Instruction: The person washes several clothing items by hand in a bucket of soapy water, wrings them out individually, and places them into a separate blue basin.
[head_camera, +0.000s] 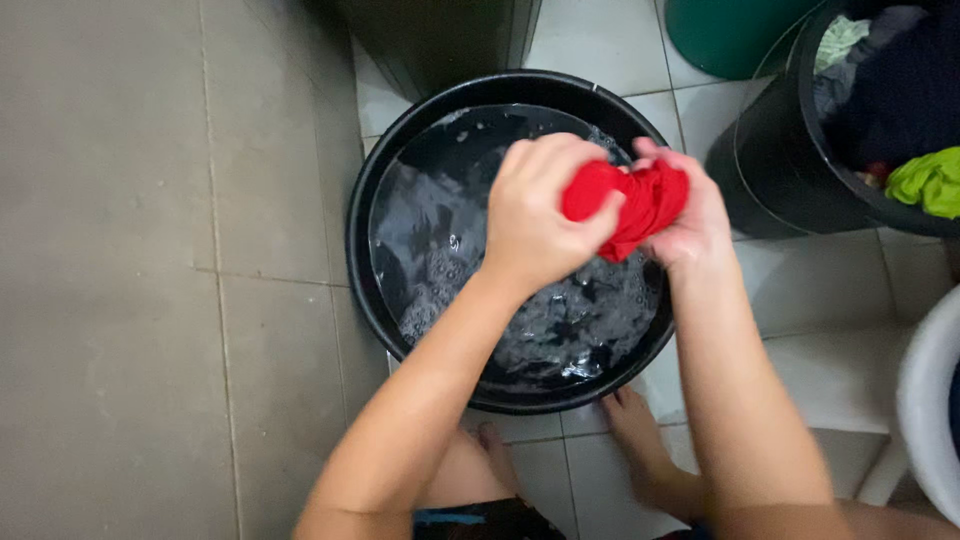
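Note:
My left hand (540, 215) and my right hand (695, 220) both grip a bunched red cloth (630, 203), held twisted between them. The cloth hangs just above a round black basin (360, 250) that stands on the tiled floor. Soapy water with foam and dark wet fabric (560, 320) fills the basin. My bare feet (635, 425) rest on the tiles at the basin's near edge.
A black bucket (780, 170) at the upper right holds dark clothes and a lime green garment (930, 182). A green container (725, 35) stands behind it. The rim of a white tub (925, 400) shows at the right edge. A dark object (440, 40) stands behind the basin.

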